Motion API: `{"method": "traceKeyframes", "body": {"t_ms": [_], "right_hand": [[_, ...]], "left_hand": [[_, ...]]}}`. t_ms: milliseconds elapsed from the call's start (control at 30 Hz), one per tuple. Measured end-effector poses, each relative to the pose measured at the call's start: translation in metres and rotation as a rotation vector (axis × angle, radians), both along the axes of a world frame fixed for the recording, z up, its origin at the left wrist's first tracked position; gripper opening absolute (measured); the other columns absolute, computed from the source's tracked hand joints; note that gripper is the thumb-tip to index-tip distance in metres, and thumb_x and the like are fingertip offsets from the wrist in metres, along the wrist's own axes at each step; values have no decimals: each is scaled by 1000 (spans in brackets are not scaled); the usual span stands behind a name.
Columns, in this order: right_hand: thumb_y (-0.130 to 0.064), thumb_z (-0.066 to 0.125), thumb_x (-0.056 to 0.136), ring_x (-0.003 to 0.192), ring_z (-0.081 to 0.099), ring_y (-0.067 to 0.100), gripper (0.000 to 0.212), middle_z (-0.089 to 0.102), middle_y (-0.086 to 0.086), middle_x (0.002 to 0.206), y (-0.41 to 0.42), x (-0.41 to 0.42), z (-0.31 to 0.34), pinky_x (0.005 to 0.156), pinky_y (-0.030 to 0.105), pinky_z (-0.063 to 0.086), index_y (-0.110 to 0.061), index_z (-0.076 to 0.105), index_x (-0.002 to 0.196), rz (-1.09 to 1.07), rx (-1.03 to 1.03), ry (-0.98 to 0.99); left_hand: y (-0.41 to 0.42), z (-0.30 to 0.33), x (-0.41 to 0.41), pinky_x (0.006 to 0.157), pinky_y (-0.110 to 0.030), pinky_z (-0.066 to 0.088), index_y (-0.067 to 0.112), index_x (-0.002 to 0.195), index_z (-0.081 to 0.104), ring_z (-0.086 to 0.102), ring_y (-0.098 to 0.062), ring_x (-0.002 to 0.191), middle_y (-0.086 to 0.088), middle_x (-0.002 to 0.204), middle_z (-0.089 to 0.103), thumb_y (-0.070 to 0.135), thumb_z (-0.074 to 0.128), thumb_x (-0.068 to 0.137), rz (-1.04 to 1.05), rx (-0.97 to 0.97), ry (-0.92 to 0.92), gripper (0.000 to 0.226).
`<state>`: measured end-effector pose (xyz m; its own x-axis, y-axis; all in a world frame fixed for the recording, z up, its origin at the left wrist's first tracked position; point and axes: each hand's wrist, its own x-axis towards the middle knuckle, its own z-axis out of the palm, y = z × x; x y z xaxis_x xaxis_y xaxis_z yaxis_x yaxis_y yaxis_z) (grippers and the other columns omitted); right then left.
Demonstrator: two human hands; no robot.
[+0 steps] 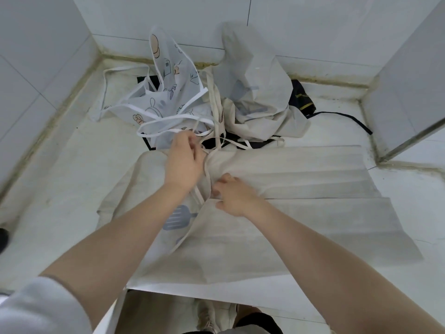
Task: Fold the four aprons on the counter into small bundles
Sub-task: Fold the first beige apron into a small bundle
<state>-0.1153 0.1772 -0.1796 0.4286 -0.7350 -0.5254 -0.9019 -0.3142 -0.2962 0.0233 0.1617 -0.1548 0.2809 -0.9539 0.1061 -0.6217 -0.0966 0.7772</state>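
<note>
Pinched between the curled fingers of the left hand, near the centre of the frame, is a pale apron tie; the strap runs down from this hand toward the right hand. The right hand lies just below and to the right of it, with its fingers bent down onto the beige apron. It seems to gather a little cloth, but whether it really holds a fold or only presses on it, I cannot tell.

I think the tie is lifted so that it does not stay loose when the bundle is made, while the other hand keeps the cloth in its place. The beige apron is spread flat across the middle and lower right of the frame, on the white counter, probably because a flat cloth folds more cleanly.

I count four aprons: the one being worked on, a translucent printed apron crumpled at the upper centre, a second beige apron heaped to the right of it, and a black apron mostly buried under these two. None is a bundle yet. Several ties cross in a tangle just above the left hand; their number I cannot give.
</note>
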Motion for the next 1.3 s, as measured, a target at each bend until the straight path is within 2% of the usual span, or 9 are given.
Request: {"method": "traceKeyframes", "body": {"t_ms": [200, 333, 467, 600, 733, 933, 1100, 1167, 1300], "right_hand": [[-33, 54, 91, 124, 31, 28, 34, 31, 3, 134, 9, 9, -10, 90, 48, 42, -23, 47, 123, -107, -174, 64], [-36, 56, 90, 127, 30, 27, 38, 32, 3, 136, 15, 2, -15, 97, 46, 37, -22, 46, 124, -99, -217, 26], [-30, 45, 96, 142, 14, 20, 53, 16, -1, 154, 31, -22, -25, 114, 41, 17, -24, 26, 145, -8, -240, -50], [-48, 23, 99, 145, -15, 15, 60, -18, -8, 157, 55, -62, -39, 117, 41, -7, -32, -4, 150, -90, -206, 63], [-53, 18, 98, 144, -18, 15, 59, -22, -9, 156, 62, -78, -37, 117, 41, -9, -38, -9, 148, -165, -172, 131], [-53, 16, 98, 144, -19, 17, 60, -25, -7, 155, 71, -68, -36, 117, 43, -8, -37, -14, 148, -318, -139, 197], [-54, 14, 97, 144, -19, 19, 60, -24, -7, 156, 56, -69, -35, 117, 44, -8, -37, -14, 148, -335, -113, 237], [-52, 13, 98, 144, -20, 21, 59, -25, -5, 156, 52, -70, -33, 117, 46, -9, -35, -14, 148, -348, -134, 277], [-17, 26, 99, 145, -17, 28, 63, -24, 5, 156, 50, -42, -14, 117, 48, -5, -25, -10, 150, -208, -366, 330]], "left_hand": [[66, -47, -8, 95, -38, 39, -4, 113, 51, 48, -35, 108, -21, 120, 45, 16, 51, 87, -406, 250, -318, 33], [80, -60, -9, 110, -44, 28, 1, 128, 47, 31, -40, 131, -22, 145, 29, 10, 40, 93, -547, 312, -511, 37], [88, -74, -2, 101, -52, 37, 4, 121, 53, 47, -40, 122, -20, 135, 47, 13, 29, 78, -561, 141, -730, 50], [99, -79, 5, 106, -51, 28, 12, 133, 37, 30, -32, 128, -11, 144, 29, 9, 31, 74, -597, -30, -849, 59], [107, -80, 10, 97, -52, 42, 11, 131, 39, 36, -29, 126, -11, 142, 32, 12, 49, 75, -624, 47, -844, 57], [83, -62, 25, 101, -45, 39, 14, 117, 65, 55, -34, 117, -15, 132, 54, 12, 33, 76, -595, 74, -1039, 52], [97, -61, 9, 101, -44, 30, 11, 126, 47, 42, -33, 119, -13, 137, 41, 16, 39, 75, -570, -156, -923, 51], [105, -68, 15, 90, -42, 41, 8, 118, 52, 51, -34, 108, -16, 126, 53, 22, 41, 78, -555, -140, -820, 44], [115, -67, 46, 74, -44, 53, 1, 114, 59, 64, -39, 90, -20, 112, 61, 34, 34, 86, -459, 26, -536, 50]]}}
